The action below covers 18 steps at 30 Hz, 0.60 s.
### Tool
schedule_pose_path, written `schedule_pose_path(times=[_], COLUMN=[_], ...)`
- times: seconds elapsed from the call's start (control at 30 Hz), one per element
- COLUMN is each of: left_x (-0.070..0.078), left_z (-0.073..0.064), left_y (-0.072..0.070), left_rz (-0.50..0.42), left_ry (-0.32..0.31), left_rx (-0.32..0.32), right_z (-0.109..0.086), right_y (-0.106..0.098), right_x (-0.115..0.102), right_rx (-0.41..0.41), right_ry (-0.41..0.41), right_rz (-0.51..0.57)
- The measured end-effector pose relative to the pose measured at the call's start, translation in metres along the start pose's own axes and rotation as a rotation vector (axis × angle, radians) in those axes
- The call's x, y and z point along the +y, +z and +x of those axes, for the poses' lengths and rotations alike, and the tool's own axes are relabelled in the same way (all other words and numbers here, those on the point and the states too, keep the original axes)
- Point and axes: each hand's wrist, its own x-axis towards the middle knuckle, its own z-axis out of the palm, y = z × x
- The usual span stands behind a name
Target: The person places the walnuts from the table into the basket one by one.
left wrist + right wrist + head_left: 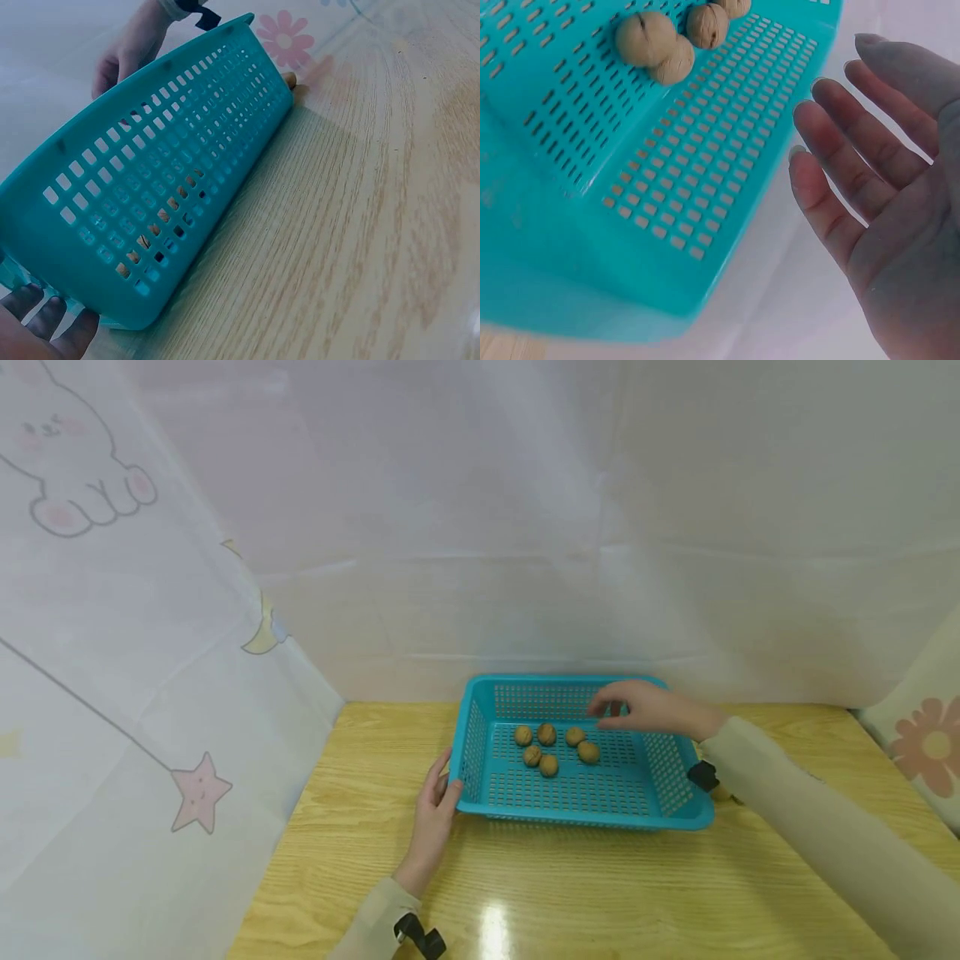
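Observation:
A blue plastic basket [592, 817] with slotted walls stands on the wooden table, and several walnuts [547, 734] lie loose on its floor. My left hand [433, 810] holds the basket's near left corner, thumb at the rim and fingers along the outer end. In the left wrist view its fingers [46, 319] show at the basket's corner. Over the right back part of the basket is my right hand [637, 706], fingers loosely bent, with nothing in them. The right wrist view shows its palm and spread fingers apart from the walnuts [645, 39].
Right of the basket, partly behind the right forearm, a few brownish round things [722, 792] rest on the table [360, 827]. A pale printed cloth [480, 527] hangs right behind the table's back edge, with another cloth side at left.

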Motion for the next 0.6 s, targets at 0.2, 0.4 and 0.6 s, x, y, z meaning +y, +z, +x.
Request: schedule_pose_path(times=[0.2, 0.4, 0.6], left_x=[0.001, 0.002, 0.002], left_z=[-0.001, 0.000, -0.001], left_y=[0.000, -0.001, 0.000], left_rz=[0.001, 0.007, 0.012], left_ry=[0.004, -0.003, 0.009], left_rx=[-0.005, -0.007, -0.002], right_z=[-0.026, -0.055, -0.084], right_y=[-0.006, -0.009, -0.009], right_x=[0.010, 0.021, 0.031], right_rx=[0.043, 0.109, 0.214], right_ry=[-0.004, -0.010, -0.067], right_rz=[0.021, 0.036, 0.011])
